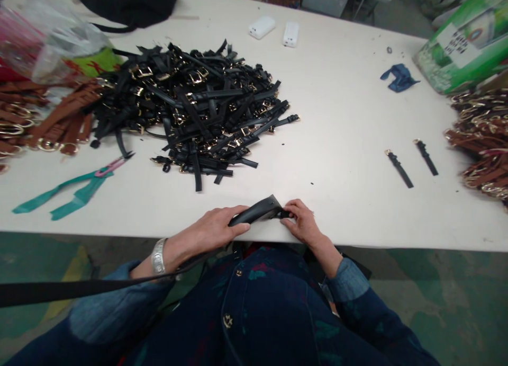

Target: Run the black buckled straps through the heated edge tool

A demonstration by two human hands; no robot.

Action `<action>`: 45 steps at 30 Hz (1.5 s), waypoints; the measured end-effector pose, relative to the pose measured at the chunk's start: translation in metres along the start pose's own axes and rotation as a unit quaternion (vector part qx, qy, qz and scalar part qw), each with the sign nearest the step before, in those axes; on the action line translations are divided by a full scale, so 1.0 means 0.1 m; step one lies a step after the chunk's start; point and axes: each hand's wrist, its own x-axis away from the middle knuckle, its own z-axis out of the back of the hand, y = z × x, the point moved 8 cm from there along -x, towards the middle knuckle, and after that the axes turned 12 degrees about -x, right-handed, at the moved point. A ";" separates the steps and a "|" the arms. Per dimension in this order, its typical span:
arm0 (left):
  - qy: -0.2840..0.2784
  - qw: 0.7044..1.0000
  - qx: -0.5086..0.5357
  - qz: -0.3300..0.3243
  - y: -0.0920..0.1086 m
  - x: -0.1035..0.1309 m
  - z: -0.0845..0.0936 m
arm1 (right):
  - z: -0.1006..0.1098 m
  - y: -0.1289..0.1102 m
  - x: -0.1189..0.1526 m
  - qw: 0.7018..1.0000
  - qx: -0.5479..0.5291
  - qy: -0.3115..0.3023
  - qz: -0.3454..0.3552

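A long black strap bends over the front edge of the white table. My left hand is closed round it, thumb below and fingers on top. At its right end, my right hand pinches a small dark piece against the strap; its details are too small to tell. The strap's tail passes under my left wrist and off to the left. Beyond my hands lies a large pile of short black buckled straps. Two more short black straps lie apart on the right.
Pliers with teal handles lie at the left. Brown straps sit beside the pile, more brown straps at the right edge. Behind are a black bag, two white devices, a blue scrap and a green bag.
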 end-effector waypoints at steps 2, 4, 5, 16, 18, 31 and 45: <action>0.005 1.000 0.000 0.007 -0.04 0.04 0.00 | -0.01 0.01 0.00 1.000 0.000 0.005 0.001; 0.004 1.000 -0.002 0.014 -0.11 0.12 0.00 | -0.02 0.03 0.01 1.000 -0.001 0.010 0.001; 0.000 1.000 -0.003 0.017 -0.15 0.16 0.00 | -0.03 0.04 0.02 1.000 -0.003 0.012 0.002; -0.003 0.999 0.006 0.033 -0.12 0.13 -0.05 | -0.05 -0.04 0.03 0.999 0.008 0.040 0.006; -0.011 0.998 0.024 0.049 -0.13 0.14 -0.06 | -0.09 -0.11 0.07 0.997 0.048 0.061 0.012; -0.008 0.990 -0.039 -0.136 0.95 -0.55 0.19 | -0.45 -0.27 0.37 0.971 0.237 0.033 -0.011; 0.015 0.991 -0.072 -0.109 1.03 -0.74 -0.04 | -0.43 -0.26 0.40 0.973 0.223 0.048 -0.025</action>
